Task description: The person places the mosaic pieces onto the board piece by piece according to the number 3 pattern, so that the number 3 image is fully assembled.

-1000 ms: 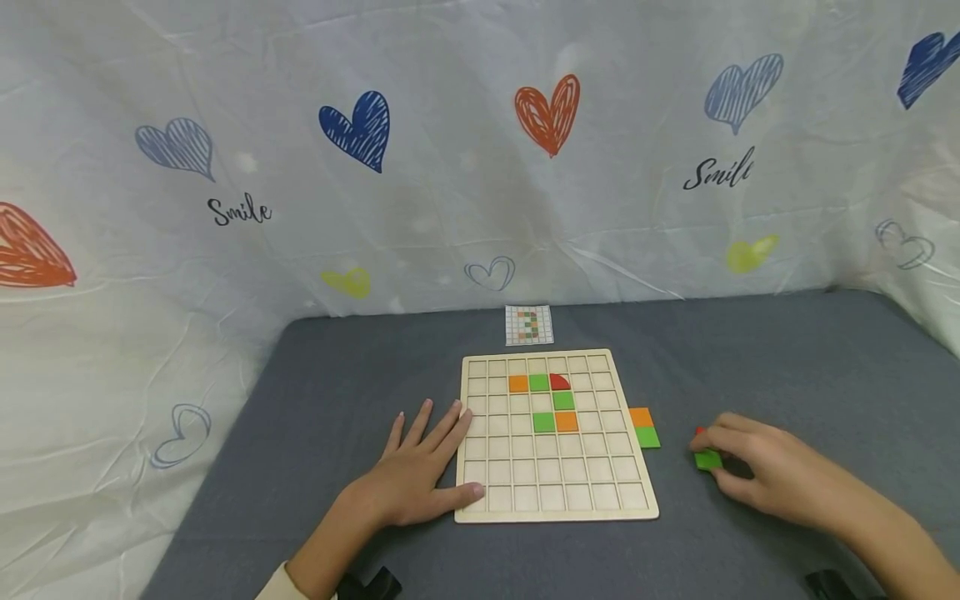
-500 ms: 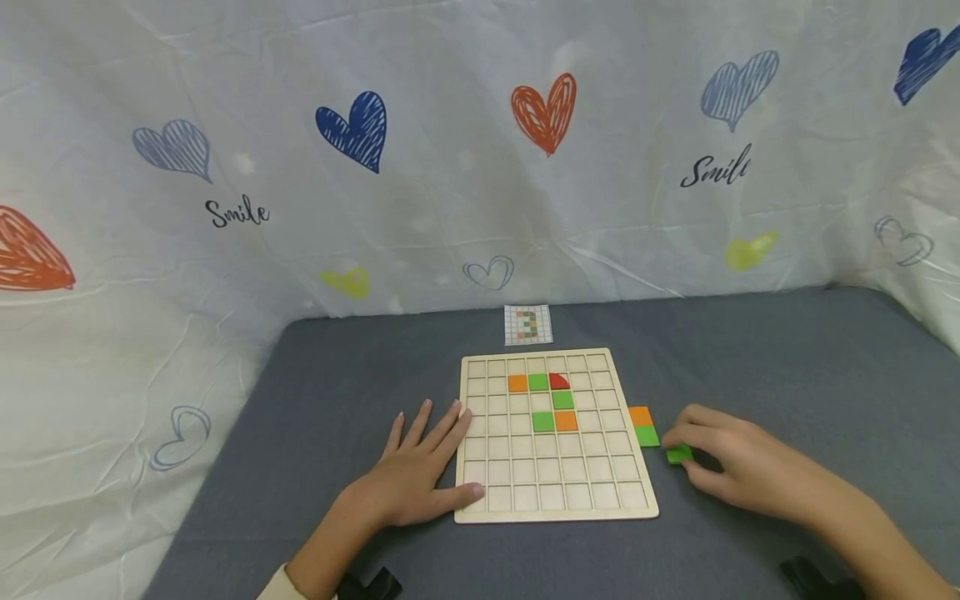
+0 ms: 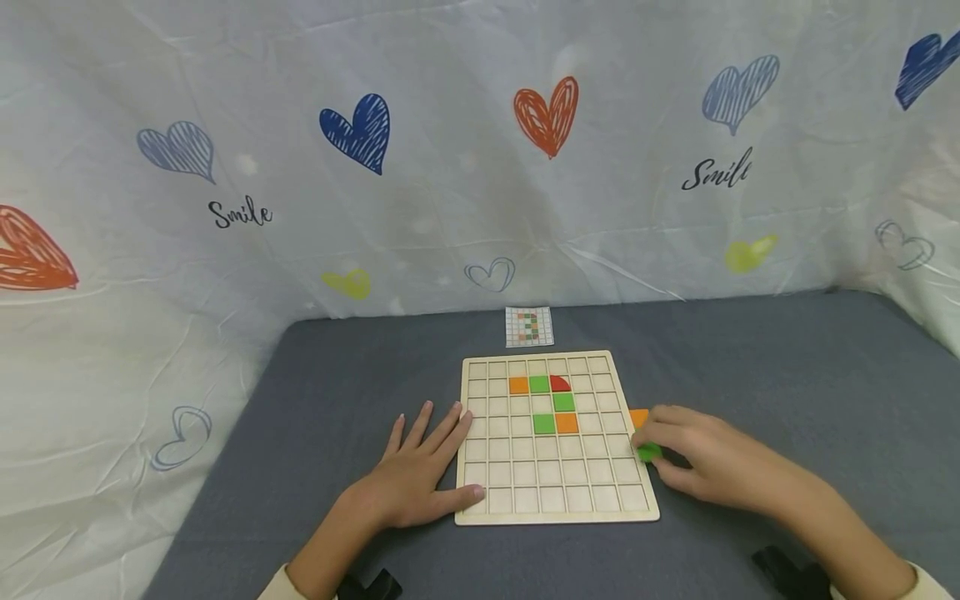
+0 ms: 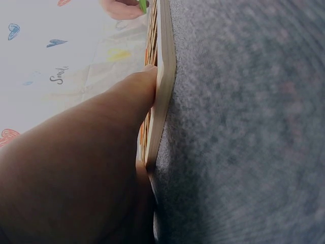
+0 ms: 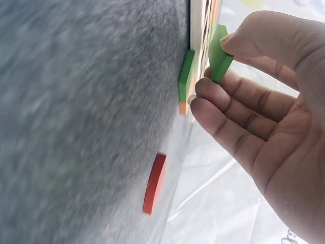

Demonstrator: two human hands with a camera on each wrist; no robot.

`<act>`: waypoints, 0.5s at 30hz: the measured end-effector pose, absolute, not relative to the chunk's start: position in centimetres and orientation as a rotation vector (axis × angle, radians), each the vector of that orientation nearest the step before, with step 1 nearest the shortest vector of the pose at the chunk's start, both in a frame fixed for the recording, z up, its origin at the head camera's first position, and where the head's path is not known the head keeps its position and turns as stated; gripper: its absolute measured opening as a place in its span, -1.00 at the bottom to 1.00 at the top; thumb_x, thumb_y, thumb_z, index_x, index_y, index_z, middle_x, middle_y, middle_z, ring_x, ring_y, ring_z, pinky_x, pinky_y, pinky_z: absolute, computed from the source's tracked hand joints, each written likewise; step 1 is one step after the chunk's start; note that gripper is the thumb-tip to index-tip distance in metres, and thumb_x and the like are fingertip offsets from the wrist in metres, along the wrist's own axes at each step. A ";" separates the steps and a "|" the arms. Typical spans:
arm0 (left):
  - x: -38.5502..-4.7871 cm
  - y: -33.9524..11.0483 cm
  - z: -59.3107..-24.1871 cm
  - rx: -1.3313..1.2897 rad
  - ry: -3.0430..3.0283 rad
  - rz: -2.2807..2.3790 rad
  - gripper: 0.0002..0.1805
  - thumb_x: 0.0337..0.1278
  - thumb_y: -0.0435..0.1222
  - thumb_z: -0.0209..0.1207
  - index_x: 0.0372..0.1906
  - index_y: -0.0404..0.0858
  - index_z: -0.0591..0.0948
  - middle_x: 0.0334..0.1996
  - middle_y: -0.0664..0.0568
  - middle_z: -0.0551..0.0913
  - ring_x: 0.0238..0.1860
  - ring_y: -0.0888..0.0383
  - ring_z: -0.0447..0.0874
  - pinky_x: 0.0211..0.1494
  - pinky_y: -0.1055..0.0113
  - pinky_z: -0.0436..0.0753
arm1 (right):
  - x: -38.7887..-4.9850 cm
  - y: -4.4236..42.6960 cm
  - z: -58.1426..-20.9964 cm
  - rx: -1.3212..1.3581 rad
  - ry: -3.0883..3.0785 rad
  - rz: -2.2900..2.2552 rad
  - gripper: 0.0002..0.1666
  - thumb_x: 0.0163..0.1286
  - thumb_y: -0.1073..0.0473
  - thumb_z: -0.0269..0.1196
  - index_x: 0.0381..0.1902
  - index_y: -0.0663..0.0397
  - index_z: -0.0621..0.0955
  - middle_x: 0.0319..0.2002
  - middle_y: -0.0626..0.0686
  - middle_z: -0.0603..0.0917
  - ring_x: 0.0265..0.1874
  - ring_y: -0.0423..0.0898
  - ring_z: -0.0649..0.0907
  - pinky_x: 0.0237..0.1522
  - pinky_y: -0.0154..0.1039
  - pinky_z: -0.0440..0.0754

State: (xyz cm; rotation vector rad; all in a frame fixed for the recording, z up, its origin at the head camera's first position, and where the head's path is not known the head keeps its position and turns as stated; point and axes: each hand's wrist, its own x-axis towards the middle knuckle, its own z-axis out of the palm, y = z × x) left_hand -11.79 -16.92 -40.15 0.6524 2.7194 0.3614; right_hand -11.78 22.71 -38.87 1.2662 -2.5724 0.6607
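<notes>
My left hand (image 3: 412, 475) rests with spread fingers on the left edge of a pale wooden grid board (image 3: 517, 500). Beside the board's right edge, my right hand (image 3: 697, 454) pinches a green square tile (image 5: 219, 56) between thumb and fingers, raised off the table. Below that tile, the right wrist view shows another green tile (image 5: 186, 76) and an orange tile (image 5: 183, 108) lying against the board. On the grid sit orange (image 3: 518, 385) and green squares (image 3: 563, 402), plus a red quarter-round piece (image 3: 559, 383).
A small printed pattern card (image 3: 529, 327) lies behind the board. One red piece (image 5: 155, 183) lies on the grey cloth (image 3: 375, 358); the right hand hides it in the head view. A white curtain with printed hearts (image 3: 547, 117) hangs at the back.
My right hand has carried the green tile leftward over the table to the board's right edge, and now covers the green tile lying there. The left hand has stayed in place.
</notes>
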 end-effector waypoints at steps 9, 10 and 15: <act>-11.8 -16.9 -40.2 0.655 2.717 0.373 0.06 0.20 0.48 -0.10 0.65 0.08 -0.10 0.61 0.19 -0.20 0.58 -0.09 -0.44 0.46 -0.28 -0.36 | -12.2 21.3 -38.7 1.302 -2.570 0.645 -0.64 0.10 0.38 0.47 -0.18 -0.10 0.71 -0.19 -0.21 0.58 -0.29 -0.30 0.55 -0.32 -0.35 0.58; -11.8 -16.9 -40.2 0.656 2.717 0.373 0.06 0.20 0.49 -0.10 0.65 0.08 -0.10 0.61 0.19 -0.20 0.58 -0.09 -0.44 0.46 -0.29 -0.36 | -12.3 21.1 -38.6 1.310 -2.564 0.647 -0.65 0.10 0.37 0.47 -0.18 -0.10 0.71 -0.20 -0.22 0.58 -0.30 -0.31 0.55 -0.33 -0.36 0.57; -11.8 -17.0 -40.2 0.658 2.718 0.367 0.06 0.20 0.49 -0.11 0.65 0.08 -0.11 0.62 0.19 -0.21 0.58 -0.09 -0.44 0.46 -0.29 -0.35 | -12.5 20.6 -38.6 1.334 -2.554 0.643 -0.66 0.11 0.36 0.48 -0.20 -0.11 0.70 -0.21 -0.23 0.57 -0.31 -0.32 0.53 -0.33 -0.37 0.55</act>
